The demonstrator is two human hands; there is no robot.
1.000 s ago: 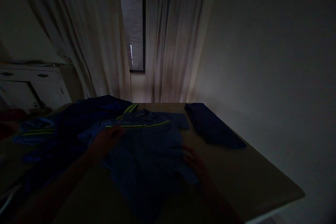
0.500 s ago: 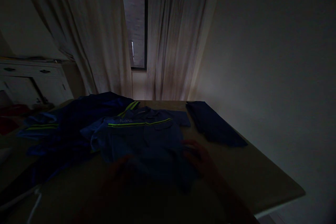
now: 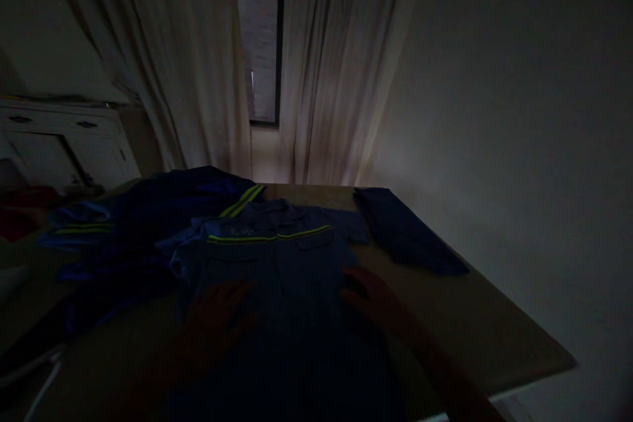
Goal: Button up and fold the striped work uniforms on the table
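Note:
A blue work shirt (image 3: 284, 277) lies front up on the table, its collar at the far side and its lower part toward me. Yellow-green striping and pale lettering cross its chest. My left hand (image 3: 220, 316) is over the left part of the shirt, fingers apart. On the opposite side, my right hand (image 3: 373, 297) rests at the shirt's edge with its fingers bent but spread. Neither hand has cloth visibly gripped. The picture is very dark, so contact under the fingertips is hard to make out.
To the left lies a heap of dark blue clothing (image 3: 168, 211) with yellow-green stripes. A folded dark blue garment (image 3: 408, 231) lies along the right side of the table (image 3: 494, 323), near the wall. Curtains (image 3: 202, 66) and a white cabinet (image 3: 99, 151) stand behind.
The shirt's lower part now lies spread out toward me, where it was bunched between my hands. My left hand has moved up over the cloth with its fingers spread; the right has shifted little.

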